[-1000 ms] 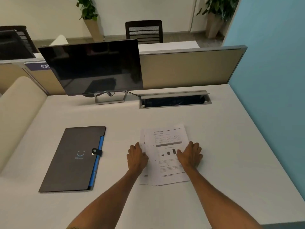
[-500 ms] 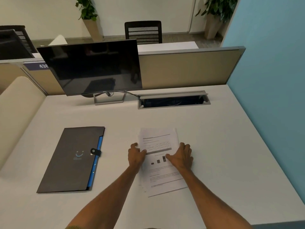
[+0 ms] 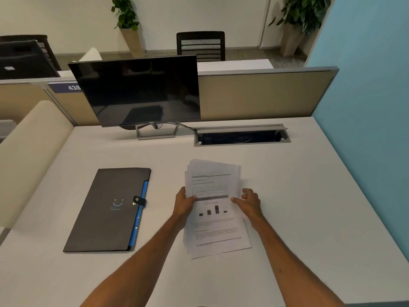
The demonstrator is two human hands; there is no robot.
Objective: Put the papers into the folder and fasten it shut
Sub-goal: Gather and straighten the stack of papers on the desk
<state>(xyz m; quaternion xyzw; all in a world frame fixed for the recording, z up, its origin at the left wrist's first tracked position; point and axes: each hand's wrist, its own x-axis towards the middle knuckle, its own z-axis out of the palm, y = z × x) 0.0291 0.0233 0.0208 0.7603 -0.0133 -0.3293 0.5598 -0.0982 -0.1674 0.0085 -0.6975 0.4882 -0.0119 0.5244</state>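
A loose stack of printed white papers [image 3: 213,227] with a table and a bar chart lies in the middle of the desk, its sheets fanned unevenly. My left hand [image 3: 184,202] grips the stack's left edge, thumb on top. My right hand [image 3: 249,201] holds the right edge, thumb pressed on the top sheet. A dark grey folder [image 3: 106,209] with a blue inner edge and a smiley logo lies flat to the left, apart from the papers. Its black snap strap [image 3: 139,200] is fastened over the right edge.
A black monitor [image 3: 137,91] on a metal stand sits at the back of the white desk [image 3: 298,196]. An open cable tray [image 3: 242,136] is set into the desk behind the papers. A beige divider runs along the back, a blue wall on the right.
The flat hands at the sides of the spread sheets have pushed them into one stack and now grip its edges. The stack has shifted a little left and nearer.
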